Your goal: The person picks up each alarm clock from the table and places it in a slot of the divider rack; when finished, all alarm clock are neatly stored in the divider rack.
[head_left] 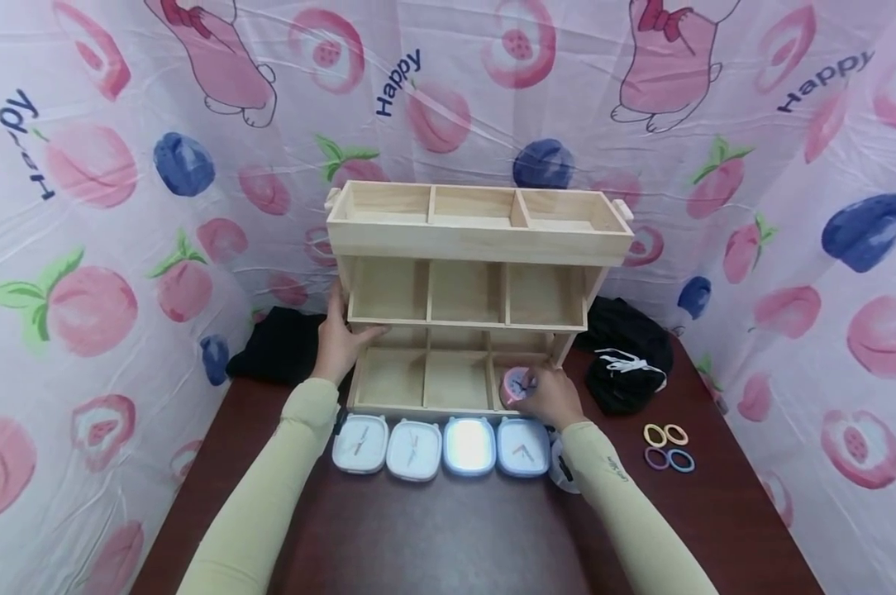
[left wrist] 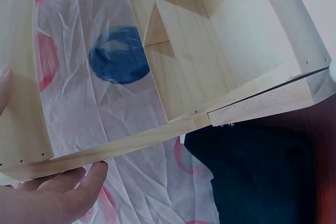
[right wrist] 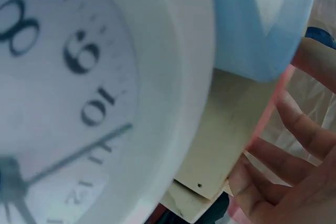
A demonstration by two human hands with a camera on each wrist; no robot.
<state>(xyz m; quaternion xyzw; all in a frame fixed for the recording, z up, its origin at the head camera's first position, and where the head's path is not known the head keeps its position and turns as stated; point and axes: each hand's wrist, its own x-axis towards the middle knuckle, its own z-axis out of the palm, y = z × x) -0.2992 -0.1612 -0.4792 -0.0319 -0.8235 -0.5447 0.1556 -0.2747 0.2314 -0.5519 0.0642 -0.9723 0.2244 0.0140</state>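
A three-tier wooden rack (head_left: 481, 241) with divided compartments stands on the table. My left hand (head_left: 334, 340) grips its left side post, thumb on the front and fingers round the outside; in the left wrist view, fingertips (left wrist: 95, 182) lie against the wood. My right hand (head_left: 550, 397) holds a small round pink clock (head_left: 517, 385) in the bottom tier's right compartment. In the right wrist view only the clock's pink edge shows beside the fingers (right wrist: 296, 116). A round white clock (head_left: 564, 465), partly hidden under my right sleeve, looms large in the right wrist view.
Several square clocks with white and blue rims, including one blue-rimmed clock (head_left: 523, 447), line up before the rack. A folded black cloth (head_left: 273, 345) lies left; a black drawstring bag (head_left: 626, 355) lies right. Several coloured rings (head_left: 680, 460) rest at right. Printed curtains (head_left: 812, 248) enclose the table.
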